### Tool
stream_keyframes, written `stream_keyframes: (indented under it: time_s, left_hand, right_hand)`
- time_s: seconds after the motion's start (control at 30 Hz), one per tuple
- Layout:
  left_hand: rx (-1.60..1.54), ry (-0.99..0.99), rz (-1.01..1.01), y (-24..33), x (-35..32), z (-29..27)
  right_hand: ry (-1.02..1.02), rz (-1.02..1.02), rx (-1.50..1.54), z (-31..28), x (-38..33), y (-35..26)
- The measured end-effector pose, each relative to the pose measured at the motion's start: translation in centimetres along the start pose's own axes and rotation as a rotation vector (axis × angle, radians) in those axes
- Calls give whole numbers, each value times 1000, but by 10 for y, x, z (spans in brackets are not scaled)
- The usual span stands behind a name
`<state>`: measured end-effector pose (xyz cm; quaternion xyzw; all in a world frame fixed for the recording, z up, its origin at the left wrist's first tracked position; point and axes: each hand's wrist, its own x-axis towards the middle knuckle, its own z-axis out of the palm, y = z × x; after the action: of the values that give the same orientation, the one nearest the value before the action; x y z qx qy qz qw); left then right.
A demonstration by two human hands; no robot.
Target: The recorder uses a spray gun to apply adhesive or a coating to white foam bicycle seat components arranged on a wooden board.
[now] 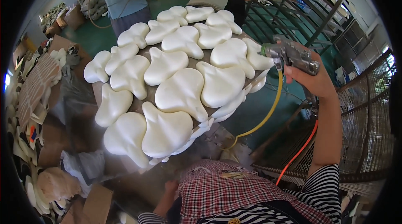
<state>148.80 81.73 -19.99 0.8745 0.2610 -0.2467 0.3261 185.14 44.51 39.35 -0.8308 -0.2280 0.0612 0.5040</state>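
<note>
Right now the right hand (316, 79) grips a spray gun (291, 54) at frame right, aimed at white foam pads (180, 92); left hand (171, 187), low, unclear. Trailing hoses (268, 113) could snag, jerking the aim.

Foam pads (180, 90) lie overlapping on the board (146, 98); spray gun (291, 54) right; boxes (98, 203) probably below-left.

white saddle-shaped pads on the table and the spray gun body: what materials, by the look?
White pads: likely moulded foam, matte, with soft rounded edges and no glare; could be a soft plastic. Spray gun in the right hand: metal by its bare silver-grey sheen and highlights. Its yellow hose: smooth, flexible plastic or rubber.
</note>
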Motion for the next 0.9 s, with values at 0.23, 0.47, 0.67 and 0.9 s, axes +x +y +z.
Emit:
stream_keyframes:
  time_s: [0.23, 0.47, 0.67, 0.9]
  left_hand:
    - [425, -134, 273, -10, -6, -12]
    - [-268, -40, 24, 11, -23, -9]
    - [-95, 101, 127, 11, -26, 4]
    - [-305, -62, -94, 52, -63, 9]
  right_hand:
    - [-23, 142, 11, -13, -63, -7]
    - [-97, 258, -59, -29, -121, -6]
    - [-2, 163, 46, -15, -118, -10]
    - [27, 150, 66, -35, -162, 8]
